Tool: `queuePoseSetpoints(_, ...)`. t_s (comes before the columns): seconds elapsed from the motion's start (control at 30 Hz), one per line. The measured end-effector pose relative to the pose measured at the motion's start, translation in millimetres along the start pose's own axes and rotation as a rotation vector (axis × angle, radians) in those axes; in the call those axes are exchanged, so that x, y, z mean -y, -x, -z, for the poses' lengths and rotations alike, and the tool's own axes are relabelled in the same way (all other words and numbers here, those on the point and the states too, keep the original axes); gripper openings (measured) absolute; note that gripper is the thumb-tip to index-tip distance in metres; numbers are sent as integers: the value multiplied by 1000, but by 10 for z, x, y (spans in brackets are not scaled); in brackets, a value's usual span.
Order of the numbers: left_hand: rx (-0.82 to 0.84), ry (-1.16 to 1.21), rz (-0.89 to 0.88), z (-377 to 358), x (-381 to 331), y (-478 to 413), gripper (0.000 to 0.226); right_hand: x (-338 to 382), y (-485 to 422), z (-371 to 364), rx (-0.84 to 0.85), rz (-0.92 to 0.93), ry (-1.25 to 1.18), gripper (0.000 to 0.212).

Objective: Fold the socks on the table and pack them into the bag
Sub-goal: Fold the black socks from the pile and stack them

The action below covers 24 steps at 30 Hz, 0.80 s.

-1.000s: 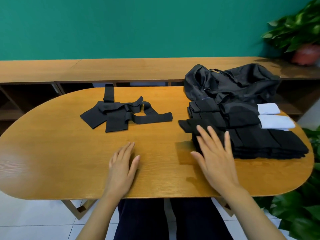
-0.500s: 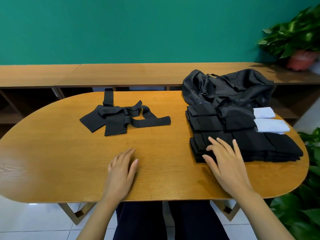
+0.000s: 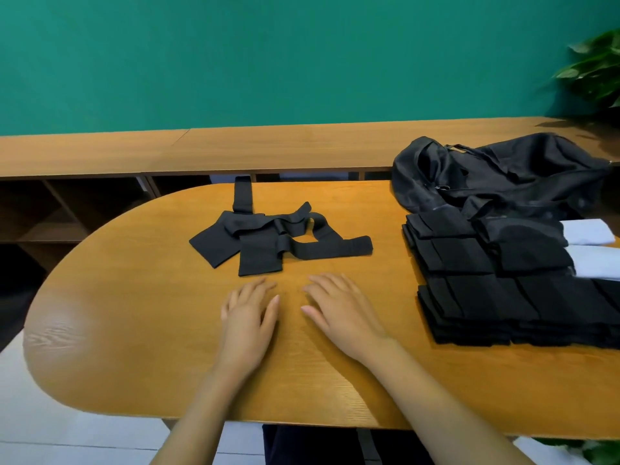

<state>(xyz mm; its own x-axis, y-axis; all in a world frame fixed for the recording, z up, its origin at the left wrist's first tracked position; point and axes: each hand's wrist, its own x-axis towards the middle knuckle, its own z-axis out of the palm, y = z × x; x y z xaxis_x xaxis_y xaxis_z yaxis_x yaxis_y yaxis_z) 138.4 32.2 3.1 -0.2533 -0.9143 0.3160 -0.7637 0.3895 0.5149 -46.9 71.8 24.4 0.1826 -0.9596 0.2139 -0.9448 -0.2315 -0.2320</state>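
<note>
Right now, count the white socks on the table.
2. One white sock lies near the bag at the right; the second white sock lies just in front of it. Black socks overlap both, so more may be hidden.

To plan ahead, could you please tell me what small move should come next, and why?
Probably the right hand should reach forward and take one sock from the pile of unfolded black fabric socks: it and the left hand lie flat, empty, on the oval wooden table near that pile.
</note>
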Motion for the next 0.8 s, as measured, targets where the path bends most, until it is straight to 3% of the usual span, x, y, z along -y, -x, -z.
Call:
queuePoseSetpoints(0.23,98,-181,296,146,642,-919,52,389,-767,-254,151,67,-5,63)
queuePoseSetpoints(0.37,254,-260,303,112,853,-1027,56,421,-958,-327,238,44,30,64)
queuePoseSetpoints(0.53,146,-431,123,85,775,-800,57,227,-750,-290,189,-80,110,61)
queuePoseSetpoints(0.67,-17,-424,-76,22,604,-404,59,-43,-337,-138,86,-239,182,73)
queuePoseSetpoints(0.8,-9,-350,-122,-11,278,-111,48,-197,-79,-133,-145,-342,218,42)
